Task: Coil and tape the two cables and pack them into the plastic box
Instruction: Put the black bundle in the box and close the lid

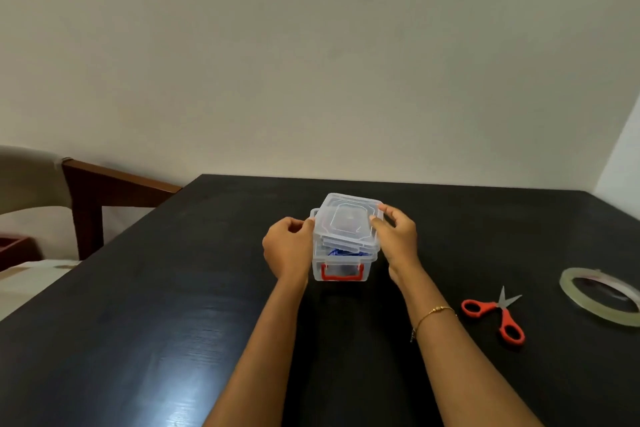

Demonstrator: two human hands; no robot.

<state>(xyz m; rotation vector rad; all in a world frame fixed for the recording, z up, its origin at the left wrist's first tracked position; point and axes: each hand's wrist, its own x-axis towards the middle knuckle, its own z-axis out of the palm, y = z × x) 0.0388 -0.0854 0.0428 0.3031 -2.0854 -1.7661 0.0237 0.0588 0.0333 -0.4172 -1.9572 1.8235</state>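
While both hands hold its lid (348, 218), the plastic box (341, 262) contains blue cable (341, 253).

The plastic box (341, 262) stands mid-table (138, 288) with its lid (348, 220) on top, perhaps askew. Scissors (498, 314) lie to its right, the tape roll (601, 295) farther right.

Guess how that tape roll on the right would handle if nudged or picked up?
The tape roll lies flat on the table, so a nudge would likely slide it, not roll it. It is a thin ring with an open middle, so probably light and easy to hook with a finger. Its glossy clear surface may be a little slippery.
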